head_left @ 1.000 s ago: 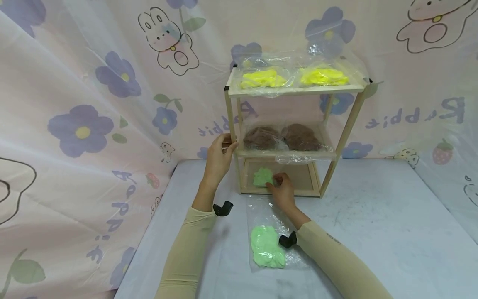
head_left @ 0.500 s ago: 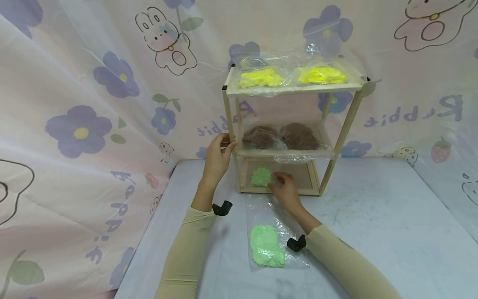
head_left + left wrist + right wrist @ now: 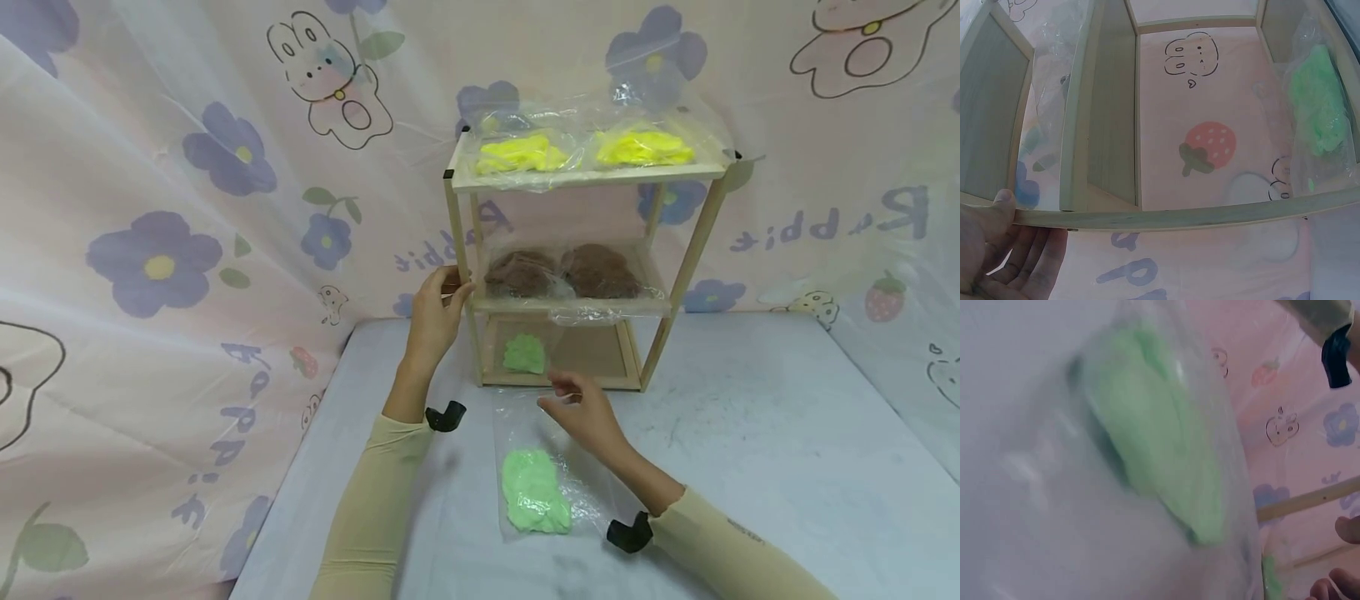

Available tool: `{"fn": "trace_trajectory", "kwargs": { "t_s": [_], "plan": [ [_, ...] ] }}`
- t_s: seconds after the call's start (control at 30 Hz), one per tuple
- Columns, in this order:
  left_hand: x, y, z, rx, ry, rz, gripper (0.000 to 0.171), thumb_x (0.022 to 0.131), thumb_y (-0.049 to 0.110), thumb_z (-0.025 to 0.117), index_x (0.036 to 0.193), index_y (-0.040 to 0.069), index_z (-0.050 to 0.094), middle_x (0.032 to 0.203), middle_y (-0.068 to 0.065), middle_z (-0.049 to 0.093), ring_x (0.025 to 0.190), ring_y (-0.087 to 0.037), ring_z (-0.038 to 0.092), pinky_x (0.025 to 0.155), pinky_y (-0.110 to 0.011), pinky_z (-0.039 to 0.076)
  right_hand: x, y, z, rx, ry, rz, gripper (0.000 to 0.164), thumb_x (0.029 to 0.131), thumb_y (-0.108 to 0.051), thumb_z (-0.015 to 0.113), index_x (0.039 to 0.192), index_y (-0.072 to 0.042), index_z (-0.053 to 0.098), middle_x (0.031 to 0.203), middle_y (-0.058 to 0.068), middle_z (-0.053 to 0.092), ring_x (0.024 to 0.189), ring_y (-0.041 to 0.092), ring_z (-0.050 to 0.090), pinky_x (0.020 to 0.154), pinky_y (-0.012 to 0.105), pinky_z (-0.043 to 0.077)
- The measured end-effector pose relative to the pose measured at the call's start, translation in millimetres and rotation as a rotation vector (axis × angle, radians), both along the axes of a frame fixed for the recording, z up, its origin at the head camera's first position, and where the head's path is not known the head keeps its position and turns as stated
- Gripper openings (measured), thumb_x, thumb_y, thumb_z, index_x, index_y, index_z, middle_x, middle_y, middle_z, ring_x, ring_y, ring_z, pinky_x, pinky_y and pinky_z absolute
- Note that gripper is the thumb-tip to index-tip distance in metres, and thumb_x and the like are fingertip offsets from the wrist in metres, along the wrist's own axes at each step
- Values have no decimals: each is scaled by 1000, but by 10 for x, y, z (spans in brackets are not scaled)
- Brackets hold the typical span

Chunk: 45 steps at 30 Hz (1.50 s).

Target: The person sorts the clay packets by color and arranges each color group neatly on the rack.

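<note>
My left hand (image 3: 435, 315) holds the front left post (image 3: 454, 225) of a small wooden shelf rack. In the left wrist view, the thumb lies on one side of that post and the fingers on the other. My right hand (image 3: 588, 417) hovers in front of the bottom shelf (image 3: 592, 354), thumb and fingers apart with nothing between them. On that shelf, at the left, lies a pale green lump in a clear bag (image 3: 524, 354). Another bagged green lump (image 3: 534, 492) lies flat on the table before the rack; it also fills the right wrist view (image 3: 1154, 431), blurred.
Two bagged brown lumps (image 3: 600, 273) lie side by side on the middle shelf. Two bagged yellow lumps (image 3: 645, 150) sit on the top shelf, their plastic overhanging its front edge. A printed curtain (image 3: 165, 375) hangs behind and left of the white table (image 3: 765, 442).
My right hand has let go beside the green bag on the bottom shelf and drawn back toward the front right. My left hand has stayed on the post.
</note>
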<state>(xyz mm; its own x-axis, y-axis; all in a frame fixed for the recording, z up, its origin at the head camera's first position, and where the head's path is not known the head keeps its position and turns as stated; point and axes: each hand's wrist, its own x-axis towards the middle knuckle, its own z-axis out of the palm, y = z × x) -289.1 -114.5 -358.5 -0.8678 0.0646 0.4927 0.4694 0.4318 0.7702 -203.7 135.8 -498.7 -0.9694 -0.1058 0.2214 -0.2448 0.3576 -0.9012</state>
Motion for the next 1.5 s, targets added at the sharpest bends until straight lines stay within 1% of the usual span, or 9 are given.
{"fn": "trace_trajectory", "kwargs": {
  "t_s": [0.2, 0.47, 0.57, 0.73, 1.0, 1.1, 1.23, 1.4, 1.5],
  "plan": [
    [-5, 7, 8, -1, -2, -5, 30, 106, 14, 69, 132, 0, 66, 124, -17, 68, 118, -32, 68, 104, -37, 61, 289, 104, -34, 41, -66, 36, 47, 94, -18, 86, 133, 2, 67, 127, 20, 70, 113, 31, 67, 94, 32, 60],
    [3, 3, 16, -5, -4, -1, 29, 107, 14, 69, 132, 0, 65, 124, -17, 68, 118, -32, 68, 105, -39, 61, 567, 251, -65, 104, -102, 105, 45, 93, -28, 88, 126, -4, 71, 110, 8, 72, 99, 15, 65, 88, 28, 59],
    [6, 0, 14, -10, -7, -2, 30, 107, 14, 68, 133, 0, 65, 124, -17, 68, 119, -32, 68, 105, -39, 61, 667, 281, -74, 137, -120, 160, 48, 92, -33, 89, 125, -5, 70, 109, 4, 71, 98, 15, 64, 87, 28, 58],
    [15, -3, 22, -10, -7, -5, 31, 107, 15, 68, 133, -1, 65, 125, -17, 68, 120, -33, 68, 107, -39, 60, 795, 285, -73, 189, -90, 249, 53, 88, -37, 91, 124, -5, 69, 106, 3, 69, 97, 18, 63, 84, 28, 58],
    [12, 2, 9, -9, -2, 0, 30, 107, 15, 68, 132, 0, 66, 124, -17, 68, 119, -32, 68, 106, -38, 60, 890, 254, -132, 239, -72, 375, 61, 82, -37, 96, 124, -7, 65, 107, 0, 62, 98, 14, 58, 86, 27, 55],
    [8, 4, 4, -13, 0, -1, 31, 107, 17, 68, 132, 0, 65, 124, -17, 68, 119, -32, 68, 106, -37, 61, 903, 258, -177, 278, -39, 405, 63, 80, -35, 98, 124, -7, 64, 111, 0, 60, 100, 13, 57, 87, 27, 55],
    [9, 5, 7, -7, 2, -4, 31, 107, 17, 68, 132, 0, 65, 124, -17, 68, 118, -31, 68, 105, -36, 61, 895, 272, -216, 323, 35, 407, 61, 79, -32, 99, 123, -6, 65, 113, -2, 61, 100, 13, 58, 88, 28, 57],
    [7, 1, 6, -1, 7, -4, 30, 106, 14, 69, 132, -1, 66, 123, -17, 68, 118, -32, 68, 105, -37, 61, 881, 305, -199, 368, 58, 375, 53, 80, -30, 97, 120, -10, 67, 113, -4, 63, 102, 14, 58, 89, 29, 57],
    [9, 2, 3, -1, 11, -2, 30, 106, 13, 69, 132, -1, 66, 124, -18, 68, 118, -33, 68, 105, -37, 61, 885, 337, -175, 422, 72, 343, 44, 83, -26, 95, 118, -14, 69, 114, -7, 64, 107, 17, 58, 93, 35, 57]
  ]
}}
